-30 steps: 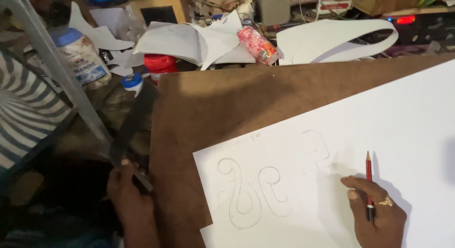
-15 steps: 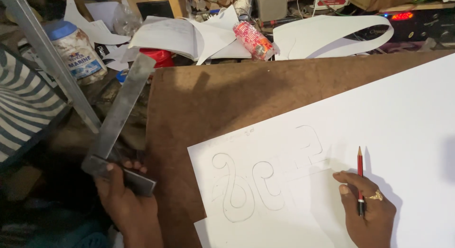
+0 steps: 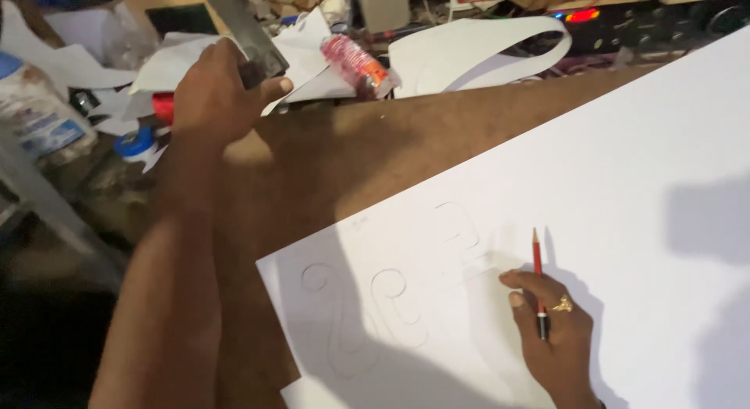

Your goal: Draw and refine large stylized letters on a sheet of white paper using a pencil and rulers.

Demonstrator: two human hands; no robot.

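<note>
Head view: the left hand, fingers clenched round a flat grey metal ruler, lifts it above the brown board, while the right hand grips a red pencil, resting on the smooth white sheet beside faint curled outlines, perhaps to steady it.

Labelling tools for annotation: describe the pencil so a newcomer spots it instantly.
Find the big white sheet covering the brown board. On it, beside faint curly outlines, rests the right hand wearing a gold ring. The pencil it holds is thin and red with a dark end, the only coloured item on the paper.
</note>
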